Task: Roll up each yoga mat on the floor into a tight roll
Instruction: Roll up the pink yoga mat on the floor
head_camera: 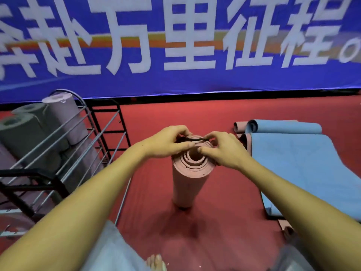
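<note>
A pink yoga mat (187,182), rolled tight, stands upright on the red floor in the middle of the view, its spiral end facing up. My left hand (168,142) and my right hand (220,150) are both at its top rim. Between them they pinch and stretch a thin dark band (192,140) across the far edge of the roll's top. To the right, a blue yoga mat (304,165) lies flat on the floor with its far end curled over into a loose roll.
A metal wire rack (84,133) on the left holds several rolled mats, grey-green and mauve. A blue banner (195,81) with white characters covers the wall behind. Another pink mat's curled end (239,127) shows beside the blue mat. My bare foot (156,263) is at the bottom.
</note>
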